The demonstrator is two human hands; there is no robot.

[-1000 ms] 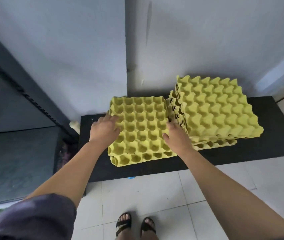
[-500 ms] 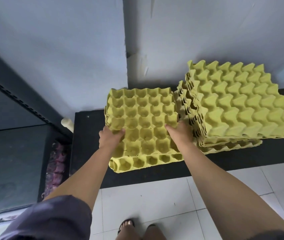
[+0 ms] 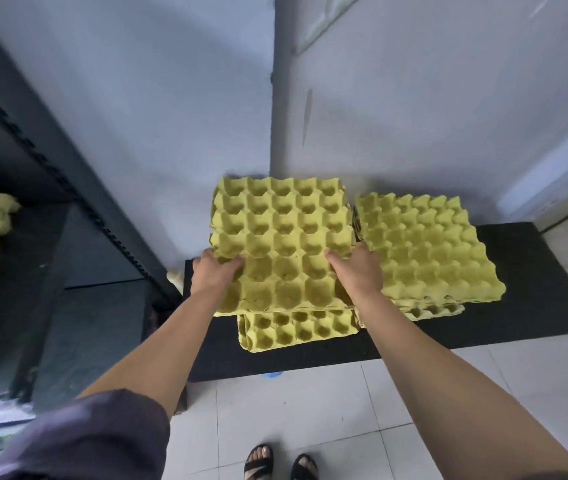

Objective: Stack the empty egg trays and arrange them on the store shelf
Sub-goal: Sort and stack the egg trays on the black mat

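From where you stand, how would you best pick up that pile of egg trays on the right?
Probably take the pile by its left and right edges, one hand each, reaching from the near side, since the wall stands behind it. It is wide and flat, too broad for one hand. Hook under the bottom tray, which juts out toward you, so all lift together.

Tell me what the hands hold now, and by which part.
The left hand and right hand grip the lifted egg trays by their side edges, near the front.
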